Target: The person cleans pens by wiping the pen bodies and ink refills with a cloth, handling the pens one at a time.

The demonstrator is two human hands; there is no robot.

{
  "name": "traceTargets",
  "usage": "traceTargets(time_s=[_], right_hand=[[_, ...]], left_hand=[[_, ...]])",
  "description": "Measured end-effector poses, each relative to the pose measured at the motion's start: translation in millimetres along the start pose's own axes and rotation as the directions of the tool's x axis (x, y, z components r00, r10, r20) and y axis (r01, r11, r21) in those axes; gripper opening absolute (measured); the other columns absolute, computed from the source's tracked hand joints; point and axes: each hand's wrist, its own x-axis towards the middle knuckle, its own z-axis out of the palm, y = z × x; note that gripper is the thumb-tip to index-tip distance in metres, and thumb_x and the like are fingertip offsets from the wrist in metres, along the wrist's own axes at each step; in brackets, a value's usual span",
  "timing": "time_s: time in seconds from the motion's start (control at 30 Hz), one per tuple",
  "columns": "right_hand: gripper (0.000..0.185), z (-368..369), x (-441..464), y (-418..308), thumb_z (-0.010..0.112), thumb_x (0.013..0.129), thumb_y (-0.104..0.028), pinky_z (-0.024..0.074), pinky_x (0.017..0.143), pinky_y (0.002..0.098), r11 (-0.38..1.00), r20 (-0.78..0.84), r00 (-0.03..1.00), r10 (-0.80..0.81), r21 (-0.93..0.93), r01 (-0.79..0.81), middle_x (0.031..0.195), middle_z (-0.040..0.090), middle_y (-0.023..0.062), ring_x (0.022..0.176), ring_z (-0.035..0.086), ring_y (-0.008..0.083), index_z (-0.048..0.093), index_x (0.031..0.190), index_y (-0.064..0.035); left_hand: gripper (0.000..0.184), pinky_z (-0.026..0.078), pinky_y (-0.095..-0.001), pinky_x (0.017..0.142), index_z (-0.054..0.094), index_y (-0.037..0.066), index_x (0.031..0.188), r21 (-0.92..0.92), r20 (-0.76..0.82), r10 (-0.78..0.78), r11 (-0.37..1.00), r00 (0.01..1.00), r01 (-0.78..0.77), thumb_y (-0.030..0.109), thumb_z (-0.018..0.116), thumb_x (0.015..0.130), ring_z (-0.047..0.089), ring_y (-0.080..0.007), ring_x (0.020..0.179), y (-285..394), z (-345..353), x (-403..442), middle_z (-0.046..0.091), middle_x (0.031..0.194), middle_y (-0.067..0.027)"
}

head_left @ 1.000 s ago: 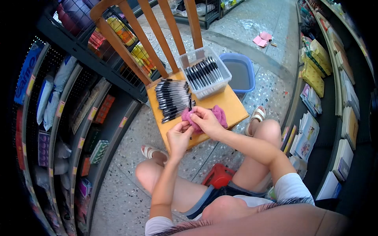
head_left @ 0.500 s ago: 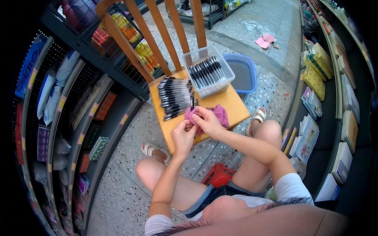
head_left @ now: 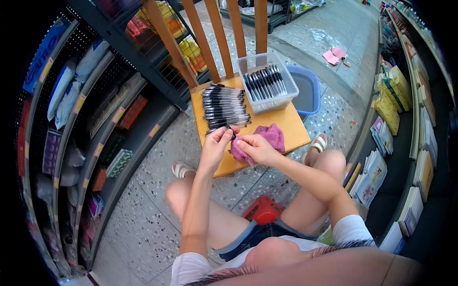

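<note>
Over the front of the wooden chair seat, both my hands meet at a dark pen, mostly covered by my fingers. My left hand pinches the pen near its black end. My right hand is closed on a pink cloth, part of which lies bunched on the seat; the cloth touches the pen. Just beyond my left hand lies a row of black-and-clear pens. Beside the row is a clear plastic box with more pens standing slanted inside.
A blue bin stands on the floor behind the seat's right corner. Stocked shelves curve along the left and right. Under me is a red stool. Pink paper lies on the floor farther off.
The pen stood up out of the cloth between my hands; now it sits lower, mostly behind my fingers. My left hand has shifted up and left. The whole view has shifted slightly.
</note>
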Motion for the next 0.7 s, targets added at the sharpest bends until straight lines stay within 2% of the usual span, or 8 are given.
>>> traceTargets(time_s=[0.07, 0.13, 0.27, 0.33, 0.53, 0.57, 0.7], right_hand=[[0.022, -0.7, 0.5, -0.6, 0.047, 0.094, -0.019, 0.0411, 0.056, 0.0220, 1.000, -0.015, 1.000, 0.000, -0.007, 0.000, 0.071, 0.054, -0.0035, 0.063, 0.048, 0.0031, 0.058, 0.088, -0.0011], [0.023, 0.0, 1.0, 1.1, 0.047, 0.094, -0.019, 0.0405, 0.056, 0.0212, 0.998, 0.017, 1.000, 0.009, 0.063, -0.010, 0.072, 0.054, -0.0040, 0.063, 0.047, 0.0027, 0.059, 0.090, -0.0001], [0.023, -3.8, 1.8, 10.8, 0.048, 0.094, -0.019, 0.0395, 0.058, 0.0201, 0.990, 0.075, 0.994, 0.084, 0.108, -0.092, 0.074, 0.054, -0.0048, 0.066, 0.046, 0.0022, 0.059, 0.094, 0.0016], [0.022, 1.6, -1.0, 5.0, 0.049, 0.093, -0.018, 0.0390, 0.058, 0.0204, 0.993, 0.075, 0.995, 0.068, 0.087, -0.074, 0.074, 0.053, -0.0049, 0.066, 0.045, 0.0021, 0.059, 0.092, 0.0015], [0.020, 3.1, -2.8, 5.1, 0.049, 0.093, -0.017, 0.0355, 0.055, 0.0199, 0.999, 0.117, 0.993, 0.030, 0.029, -0.034, 0.071, 0.049, -0.0070, 0.064, 0.041, 0.0011, 0.058, 0.089, -0.0003], [0.019, 3.1, -3.3, 5.1, 0.048, 0.094, -0.017, 0.0341, 0.054, 0.0193, 1.000, 0.127, 0.992, 0.018, 0.007, -0.019, 0.071, 0.048, -0.0079, 0.063, 0.040, 0.0007, 0.058, 0.089, -0.0008], [0.020, 0.5, -4.1, 7.1, 0.049, 0.093, -0.019, 0.0382, 0.057, 0.0205, 0.988, 0.148, 0.983, 0.111, 0.086, -0.125, 0.072, 0.053, -0.0052, 0.065, 0.045, 0.0025, 0.058, 0.089, -0.0009]], left_hand=[[0.024, 0.044, -0.0236, 0.080, 0.061, 0.000, 0.102, -0.062, -0.004, -0.019, 0.998, 1.000, 0.018, 0.020, 0.052, 0.093, 0.055, -0.0076, 0.084, -0.5, 0.8, -1.1, 0.063, 0.093, -0.0019], [0.023, 0.045, -0.0239, 0.079, 0.061, 0.000, 0.100, -0.109, -0.032, -0.022, 0.994, 0.999, 0.019, 0.020, 0.052, 0.093, 0.056, -0.0079, 0.082, 1.3, 3.2, -2.4, 0.063, 0.092, -0.0023], [0.023, 0.045, -0.0237, 0.078, 0.061, 0.000, 0.100, -0.134, -0.119, 0.032, 0.990, 0.992, -0.048, 0.020, 0.053, 0.092, 0.057, -0.0088, 0.081, -6.8, 0.3, -0.6, 0.063, 0.089, -0.0037], [0.023, 0.046, -0.0237, 0.078, 0.062, -0.001, 0.100, -0.150, -0.195, 0.047, 0.986, 0.980, -0.077, 0.020, 0.054, 0.092, 0.058, -0.0095, 0.080, -5.1, -5.1, 2.3, 0.063, 0.088, -0.0044], [0.021, 0.044, -0.0215, 0.075, 0.063, -0.001, 0.094, -0.168, -0.277, 0.057, 0.980, 0.959, -0.107, 0.019, 0.058, 0.090, 0.056, -0.0080, 0.077, 1.0, -9.7, 1.9, 0.063, 0.083, -0.0034], [0.021, 0.045, -0.0217, 0.075, 0.063, -0.001, 0.095, -0.160, -0.269, 0.051, 0.982, 0.962, -0.096, 0.019, 0.059, 0.089, 0.057, -0.0082, 0.077, 1.3, -10.7, 1.3, 0.063, 0.084, -0.0037], [0.019, 0.046, -0.0216, 0.073, 0.063, 0.001, 0.095, -0.123, -0.248, 0.025, 0.991, 0.968, -0.057, 0.018, 0.062, 0.087, 0.057, -0.0079, 0.076, -0.5, -11.1, 0.3, 0.064, 0.084, -0.0037]])
